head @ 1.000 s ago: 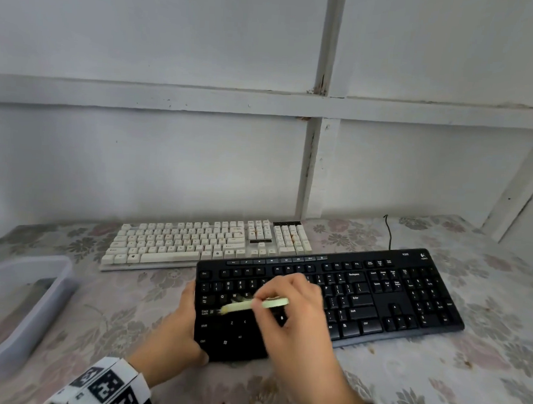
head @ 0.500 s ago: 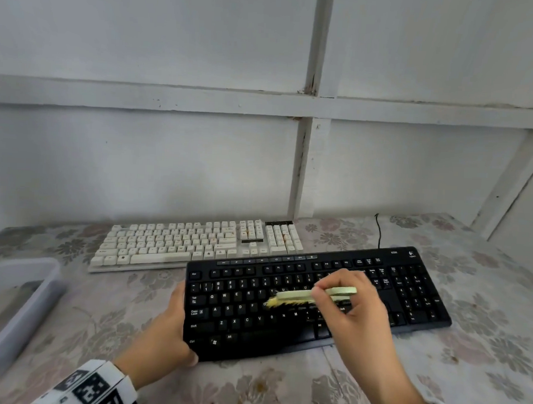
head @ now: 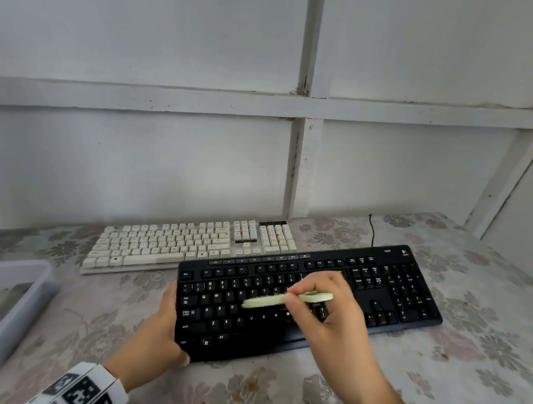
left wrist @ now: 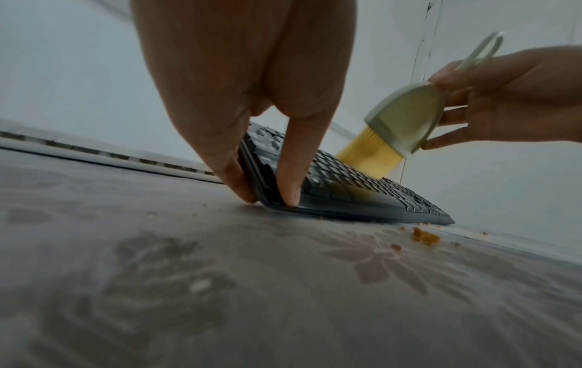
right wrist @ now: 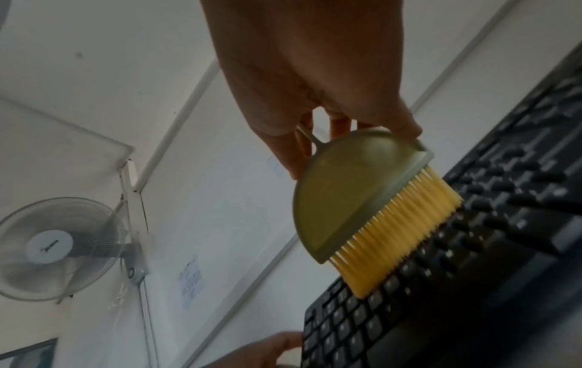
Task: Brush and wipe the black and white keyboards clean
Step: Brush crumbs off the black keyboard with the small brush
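Observation:
The black keyboard [head: 378, 288] lies on the flowered tablecloth in front of me, the white keyboard [head: 176, 243] just behind it to the left. My left hand [head: 159, 329] grips the black keyboard's left end [left wrist: 274, 179], thumb on top and fingers at its edge. My right hand [head: 330, 307] pinches a pale green brush [head: 288, 298] with yellow bristles [right wrist: 400, 231]. The bristles [left wrist: 368, 156] touch the letter keys near the keyboard's middle [right wrist: 472, 224].
A grey plastic tub [head: 22, 306] stands at the table's left edge. Orange crumbs [left wrist: 425, 237] lie on the tablecloth [head: 466, 366] by the black keyboard's front edge. A black cable [head: 372, 229] runs to the white wall behind. A wall fan [right wrist: 60, 249] shows in the right wrist view.
My right hand swept the brush from the left keys rightward across the black keyboard, then back a little toward the middle. My left hand kept its hold on the keyboard's left end.

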The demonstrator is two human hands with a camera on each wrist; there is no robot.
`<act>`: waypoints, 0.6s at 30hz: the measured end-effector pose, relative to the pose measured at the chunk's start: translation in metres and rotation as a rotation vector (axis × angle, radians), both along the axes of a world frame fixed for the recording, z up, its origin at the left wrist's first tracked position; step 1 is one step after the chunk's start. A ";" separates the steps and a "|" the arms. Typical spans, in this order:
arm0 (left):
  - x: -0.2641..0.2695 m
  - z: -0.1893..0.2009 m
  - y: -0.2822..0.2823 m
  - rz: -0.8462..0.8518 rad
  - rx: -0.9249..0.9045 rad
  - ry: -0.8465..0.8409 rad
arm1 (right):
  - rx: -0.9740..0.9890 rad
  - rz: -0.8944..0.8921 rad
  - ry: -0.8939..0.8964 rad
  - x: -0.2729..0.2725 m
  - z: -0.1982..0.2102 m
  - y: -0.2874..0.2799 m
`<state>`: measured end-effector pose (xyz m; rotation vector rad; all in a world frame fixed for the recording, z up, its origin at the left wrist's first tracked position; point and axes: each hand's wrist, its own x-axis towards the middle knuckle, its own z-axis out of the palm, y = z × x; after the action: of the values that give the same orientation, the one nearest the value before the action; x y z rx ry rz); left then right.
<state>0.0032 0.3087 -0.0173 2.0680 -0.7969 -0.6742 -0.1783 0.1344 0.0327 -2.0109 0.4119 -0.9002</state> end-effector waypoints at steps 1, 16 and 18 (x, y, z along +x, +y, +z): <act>0.000 0.000 0.000 0.000 0.002 -0.001 | 0.003 0.005 0.006 0.000 -0.003 0.002; 0.005 -0.009 -0.001 0.009 -0.024 -0.052 | 0.083 -0.155 0.007 -0.040 -0.001 -0.058; 0.005 -0.009 -0.001 0.001 -0.023 -0.046 | 0.064 -0.237 0.026 -0.047 0.001 -0.070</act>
<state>0.0084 0.3072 -0.0260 2.0694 -0.8255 -0.6161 -0.2258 0.0639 0.0339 -1.9435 0.6966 -0.9925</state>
